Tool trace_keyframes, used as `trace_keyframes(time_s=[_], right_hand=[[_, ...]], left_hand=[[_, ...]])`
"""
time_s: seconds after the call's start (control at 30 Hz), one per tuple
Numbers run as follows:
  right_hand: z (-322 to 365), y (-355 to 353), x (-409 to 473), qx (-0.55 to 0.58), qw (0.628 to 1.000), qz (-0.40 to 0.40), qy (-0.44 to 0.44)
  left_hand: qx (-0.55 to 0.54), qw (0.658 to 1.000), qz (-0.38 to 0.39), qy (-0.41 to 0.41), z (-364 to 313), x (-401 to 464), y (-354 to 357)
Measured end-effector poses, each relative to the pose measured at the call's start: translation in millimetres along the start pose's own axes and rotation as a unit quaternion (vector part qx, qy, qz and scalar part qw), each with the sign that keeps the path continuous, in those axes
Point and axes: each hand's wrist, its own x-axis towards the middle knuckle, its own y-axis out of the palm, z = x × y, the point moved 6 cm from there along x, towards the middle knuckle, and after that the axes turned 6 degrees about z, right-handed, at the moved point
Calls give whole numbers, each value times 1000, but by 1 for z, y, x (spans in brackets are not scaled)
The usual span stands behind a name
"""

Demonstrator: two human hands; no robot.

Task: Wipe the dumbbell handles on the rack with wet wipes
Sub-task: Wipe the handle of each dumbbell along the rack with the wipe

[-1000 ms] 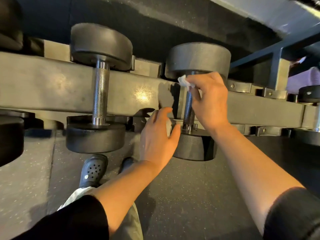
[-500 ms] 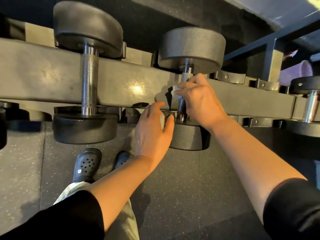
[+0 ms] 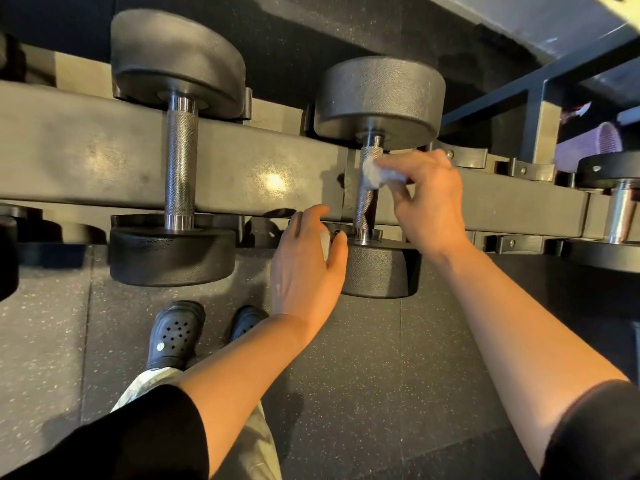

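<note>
Bare forearms, black sleeves, pale trousers, black clogs.

Both arms are bare from the wrist up past mid-forearm, where black sleeves are pushed up: the left sleeve [image 3: 138,434] fills the lower left corner, and the right sleeve [image 3: 595,431] has a thin stitched hem along its edge. The left hand [image 3: 306,268] and right hand [image 3: 427,199] wear no gloves, rings or watch. Below them shows a trouser leg [image 3: 252,441] in a pale, faintly mottled cloth. The feet wear black perforated clogs [image 3: 175,334], each with a small round rivet at the side.

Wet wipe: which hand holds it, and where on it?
Right hand pinches the crumpled wet wipe at its right side, fingertips pressing it against the handle.
</note>
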Motion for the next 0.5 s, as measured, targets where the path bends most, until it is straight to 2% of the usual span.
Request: trace_keyframes(time_s=[0.07, 0.23, 0.33, 0.5], right_hand=[[-2, 1, 12, -3, 999, -38, 10], [3, 15, 11, -2, 1000, -18, -15], [-2, 16, 0, 35, 999, 30, 10], [-17, 26, -19, 135, 972, 150, 123]], left_hand=[[7, 1000, -9, 0, 1, -1, 1], [-2, 1000, -20, 1, 2, -3, 1], [-5, 1000, -26, 6, 2, -4, 1], [0, 1000, -21, 7, 0, -4, -1]])
